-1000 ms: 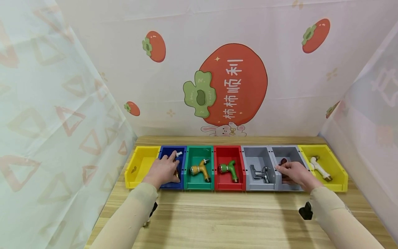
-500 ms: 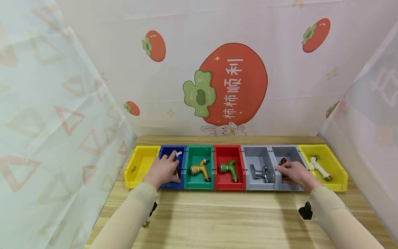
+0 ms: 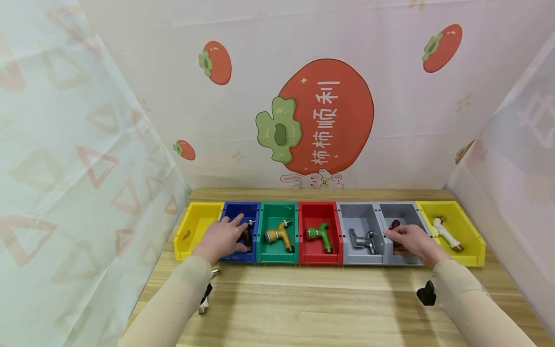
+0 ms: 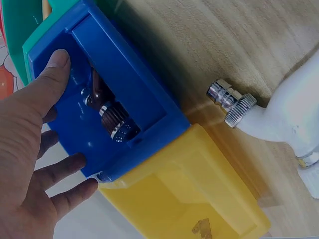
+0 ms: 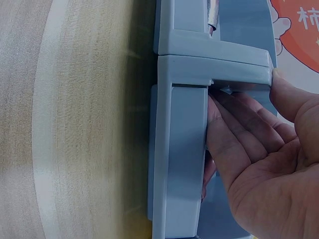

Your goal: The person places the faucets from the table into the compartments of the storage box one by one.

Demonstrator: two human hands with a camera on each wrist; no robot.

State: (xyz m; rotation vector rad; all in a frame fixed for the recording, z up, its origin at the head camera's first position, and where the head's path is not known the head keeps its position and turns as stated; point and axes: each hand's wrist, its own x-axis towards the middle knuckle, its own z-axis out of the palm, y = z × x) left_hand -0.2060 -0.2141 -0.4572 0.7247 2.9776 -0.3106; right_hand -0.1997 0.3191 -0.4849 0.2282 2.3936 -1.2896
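My left hand (image 3: 220,238) hovers over the blue bin (image 4: 134,84), fingers spread and apart from the dark brown tap (image 4: 113,119) lying inside it. That tap has a ribbed collar and a silver tip. On the right, my right hand (image 3: 414,241) grips the side wall of a grey bin (image 3: 401,209). Its thumb presses the wall's edge from outside, while the fingers (image 5: 249,124) reach inside. A dark red-brown object (image 3: 395,224) in that bin is mostly hidden by the hand.
The bins stand in a row, holding an orange tap (image 3: 283,236), a green tap (image 3: 322,237), a chrome tap (image 3: 363,242) and a white tap (image 3: 446,234). Another white tap (image 4: 294,109) lies on the wooden table (image 3: 312,308), near my left wrist. A yellow bin (image 3: 204,212) ends the row.
My left hand has let go of the brown tap and drawn slightly left. The tap's silver tip has dropped lower in the blue bin. My right hand has stayed in place.
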